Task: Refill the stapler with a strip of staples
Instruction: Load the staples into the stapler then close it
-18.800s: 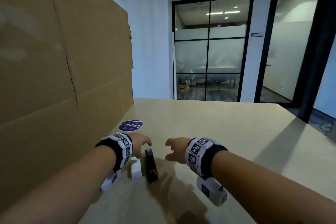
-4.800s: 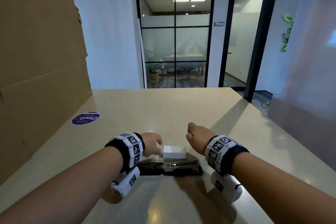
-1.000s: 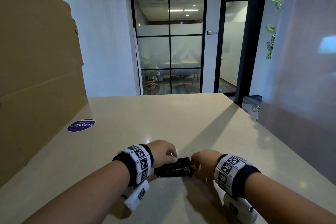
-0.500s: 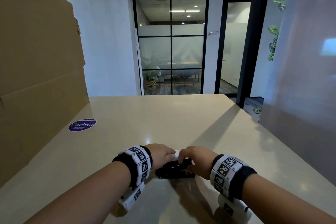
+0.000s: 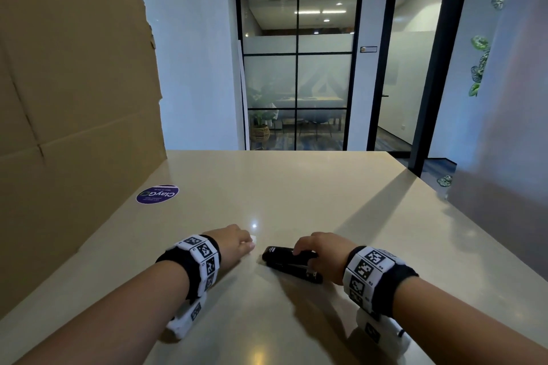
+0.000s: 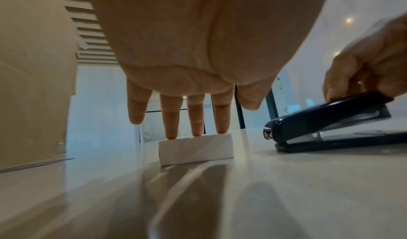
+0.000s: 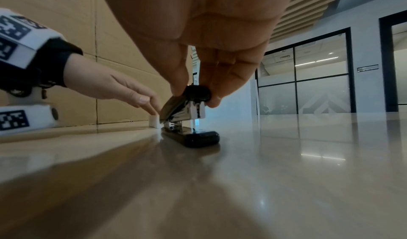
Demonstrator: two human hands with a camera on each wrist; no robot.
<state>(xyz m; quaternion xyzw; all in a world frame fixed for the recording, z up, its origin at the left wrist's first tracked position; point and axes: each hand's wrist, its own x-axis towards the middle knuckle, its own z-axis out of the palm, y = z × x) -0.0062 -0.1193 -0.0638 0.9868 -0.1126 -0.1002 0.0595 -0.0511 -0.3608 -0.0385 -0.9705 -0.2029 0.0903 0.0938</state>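
Observation:
A black stapler (image 5: 289, 261) lies on the beige table (image 5: 296, 192) with its top arm down over the metal magazine. My right hand (image 5: 308, 258) grips its rear end; in the right wrist view the thumb and fingers (image 7: 214, 100) pinch the top of the stapler (image 7: 191, 136). A small white staple box (image 6: 195, 148) stands just left of the stapler (image 6: 326, 121). My left hand (image 6: 196, 133) has straight fingers, and their tips touch the box's top edge. In the head view the box (image 5: 254, 238) only peeks out past my left hand (image 5: 246, 241).
A tall cardboard sheet (image 5: 74, 98) stands along the table's left side. A round purple sticker (image 5: 157, 194) lies on the tabletop near it. A pale translucent panel (image 5: 504, 127) hangs at the right, beside the table's right edge. Glass doors stand beyond the far edge.
My left hand has left the stapler and moved left onto the white box. My right hand has slid back along the stapler and now holds its rear end alone.

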